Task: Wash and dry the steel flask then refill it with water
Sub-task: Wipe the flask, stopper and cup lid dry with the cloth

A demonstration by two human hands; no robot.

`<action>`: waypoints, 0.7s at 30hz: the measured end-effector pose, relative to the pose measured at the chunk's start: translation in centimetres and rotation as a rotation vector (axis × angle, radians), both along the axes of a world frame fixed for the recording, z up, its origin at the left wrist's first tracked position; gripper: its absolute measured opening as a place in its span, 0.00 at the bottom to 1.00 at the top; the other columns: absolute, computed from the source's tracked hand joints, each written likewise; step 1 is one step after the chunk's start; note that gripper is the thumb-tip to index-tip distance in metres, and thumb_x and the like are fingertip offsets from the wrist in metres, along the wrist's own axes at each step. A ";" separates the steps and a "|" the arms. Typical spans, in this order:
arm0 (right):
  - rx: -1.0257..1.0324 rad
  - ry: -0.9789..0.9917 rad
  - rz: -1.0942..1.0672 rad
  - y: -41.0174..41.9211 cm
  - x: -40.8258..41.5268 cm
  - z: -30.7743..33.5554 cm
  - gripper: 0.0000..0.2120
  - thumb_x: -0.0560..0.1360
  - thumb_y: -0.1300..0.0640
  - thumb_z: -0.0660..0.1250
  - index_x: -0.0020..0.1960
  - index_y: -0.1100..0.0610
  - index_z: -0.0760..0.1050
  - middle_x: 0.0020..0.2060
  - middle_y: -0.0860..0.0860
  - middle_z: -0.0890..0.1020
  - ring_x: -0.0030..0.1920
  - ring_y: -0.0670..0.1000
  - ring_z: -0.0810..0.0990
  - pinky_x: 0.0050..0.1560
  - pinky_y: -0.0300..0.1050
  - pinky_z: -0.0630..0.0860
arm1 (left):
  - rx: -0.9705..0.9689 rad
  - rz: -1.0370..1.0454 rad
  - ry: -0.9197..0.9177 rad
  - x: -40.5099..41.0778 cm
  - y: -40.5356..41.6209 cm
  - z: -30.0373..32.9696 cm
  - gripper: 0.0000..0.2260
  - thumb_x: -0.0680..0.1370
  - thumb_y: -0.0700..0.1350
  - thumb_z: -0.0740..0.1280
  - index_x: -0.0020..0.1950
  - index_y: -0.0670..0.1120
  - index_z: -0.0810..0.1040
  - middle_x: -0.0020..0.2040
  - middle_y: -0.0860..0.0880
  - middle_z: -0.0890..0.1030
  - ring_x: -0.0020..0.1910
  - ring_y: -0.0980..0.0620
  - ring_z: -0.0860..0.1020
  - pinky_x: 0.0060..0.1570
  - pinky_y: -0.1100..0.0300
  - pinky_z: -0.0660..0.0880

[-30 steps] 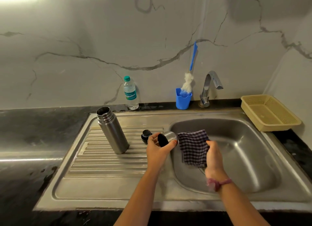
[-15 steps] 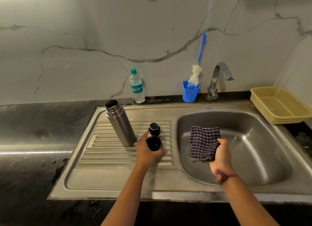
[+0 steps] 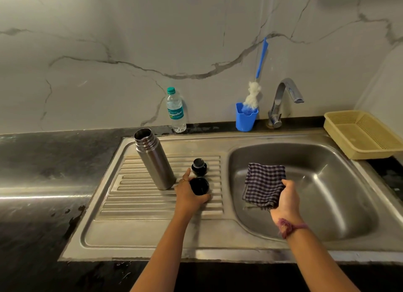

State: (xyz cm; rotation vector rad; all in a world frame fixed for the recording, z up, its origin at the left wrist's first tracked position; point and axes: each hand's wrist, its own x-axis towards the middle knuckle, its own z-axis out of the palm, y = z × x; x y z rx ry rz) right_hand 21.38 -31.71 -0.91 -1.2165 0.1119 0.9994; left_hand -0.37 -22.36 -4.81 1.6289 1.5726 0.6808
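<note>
Left hand point(image 3: 189, 193): fingers wrapped round the flask cup point(image 3: 199, 186) on the drainboard point(image 3: 139, 204).
Right hand point(image 3: 287, 195): fingers clamped on checked cloth point(image 3: 263, 183) over the basin.
Steel flask point(image 3: 154, 159): upright, open, just left of the cup.

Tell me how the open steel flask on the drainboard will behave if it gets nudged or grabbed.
The steel flask is tall and narrow and stands on the ridged drainboard, so a sideways nudge probably tips it. Once down, its round body would likely roll. Its smooth metal may be slippery if wet. It is uncapped and looks empty, so probably light.
</note>
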 end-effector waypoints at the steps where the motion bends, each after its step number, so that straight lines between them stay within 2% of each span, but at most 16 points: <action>1: 0.003 0.004 0.000 0.0 0.0 0.0 0.13 0.78 0.54 0.54 0.51 0.57 0.76 0.49 0.56 0.81 0.50 0.57 0.79 0.55 0.55 0.75 | 0.007 -0.007 0.019 0.0 0.0 0.0 0.50 0.63 0.45 0.83 0.79 0.43 0.59 0.64 0.46 0.77 0.67 0.45 0.72 0.72 0.51 0.64; 3: 0.021 0.014 0.001 -0.2 0.0 0.1 0.13 0.79 0.54 0.54 0.49 0.57 0.76 0.47 0.55 0.81 0.47 0.55 0.79 0.52 0.52 0.75 | 0.030 -0.019 0.062 0.0 0.1 -0.1 0.51 0.64 0.47 0.83 0.79 0.44 0.58 0.66 0.46 0.76 0.69 0.45 0.70 0.73 0.51 0.62; 7: 0.030 0.015 0.014 -0.3 0.0 0.2 0.12 0.79 0.54 0.54 0.49 0.56 0.76 0.47 0.55 0.81 0.48 0.55 0.79 0.54 0.54 0.76 | 0.060 -0.034 0.120 -0.1 -0.1 0.0 0.50 0.65 0.51 0.82 0.80 0.46 0.57 0.68 0.45 0.72 0.71 0.43 0.65 0.74 0.49 0.59; 10: 0.029 0.016 0.035 -0.5 0.0 0.3 0.13 0.79 0.52 0.55 0.50 0.56 0.76 0.49 0.56 0.81 0.50 0.57 0.79 0.58 0.56 0.75 | 0.166 -0.008 0.087 0.3 -0.8 0.5 0.43 0.69 0.53 0.79 0.78 0.48 0.61 0.69 0.46 0.70 0.71 0.45 0.62 0.73 0.50 0.60; 15: 0.056 0.028 0.093 -0.9 0.2 1.1 0.16 0.78 0.50 0.56 0.58 0.57 0.77 0.54 0.56 0.82 0.55 0.58 0.79 0.58 0.57 0.75 | 0.372 -0.081 -0.118 2.8 -2.7 1.8 0.23 0.75 0.46 0.74 0.69 0.50 0.73 0.61 0.52 0.73 0.61 0.56 0.69 0.60 0.73 0.62; 18: 0.106 0.028 0.131 -1.1 0.3 2.1 0.14 0.79 0.51 0.58 0.55 0.57 0.77 0.52 0.56 0.83 0.54 0.57 0.80 0.57 0.56 0.76 | 0.236 -0.110 -0.294 5.0 -3.7 2.4 0.17 0.78 0.45 0.71 0.65 0.54 0.74 0.58 0.53 0.75 0.55 0.59 0.75 0.55 0.72 0.70; 20: 0.131 0.026 0.163 -1.3 0.4 2.9 0.13 0.80 0.52 0.59 0.54 0.57 0.77 0.48 0.55 0.84 0.51 0.56 0.81 0.52 0.54 0.77 | 0.016 -0.070 -0.447 6.5 -4.4 2.7 0.13 0.79 0.45 0.70 0.63 0.51 0.75 0.56 0.52 0.78 0.54 0.59 0.78 0.56 0.69 0.74; 21: 0.138 0.028 0.176 -1.3 0.3 3.2 0.12 0.80 0.52 0.59 0.53 0.58 0.78 0.46 0.55 0.85 0.50 0.56 0.82 0.50 0.53 0.78 | -0.133 -0.051 -0.550 7.2 -4.6 2.6 0.11 0.80 0.46 0.69 0.62 0.49 0.77 0.58 0.50 0.81 0.57 0.56 0.79 0.60 0.64 0.74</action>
